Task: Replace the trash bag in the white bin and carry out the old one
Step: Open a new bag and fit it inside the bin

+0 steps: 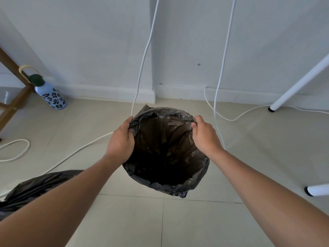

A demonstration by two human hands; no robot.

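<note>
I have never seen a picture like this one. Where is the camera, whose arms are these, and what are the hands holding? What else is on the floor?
There is one picture, taken by a camera worn on a person's head and looking down, so the two arms are that person's own. The left hand and the right hand each pinch the rim of a black trash bag and hold its mouth open. The white bin is not visible; the bag may cover it. On the tiled floor lie another black bag at lower left, a flowered water bottle near the wall, and white cables. White furniture legs stand at the right.
</note>
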